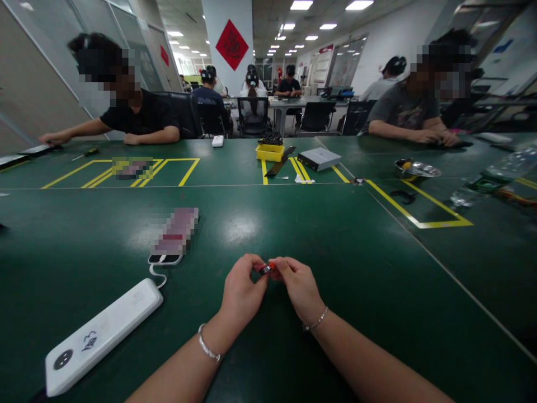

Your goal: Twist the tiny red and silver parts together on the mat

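Note:
Both my hands meet just above the green table [235,224], near the middle of the view. A small object with a shiny metal part and an orange-red end [267,269] sits between my fingertips; its kind is too small to tell. My left hand [244,288] pinches its dark and metal side between thumb and fingers. On the orange-red end, the thumb and fingers of my right hand [298,288] are closed. My fingers cover part of the object.
To the left lie a white power bank [104,336] and a phone [176,235] joined by a short cable. Farther back are a yellow tray [269,152], a grey box [319,159], a metal bowl [423,169] and a plastic bottle [499,173]. Two people sit across the table.

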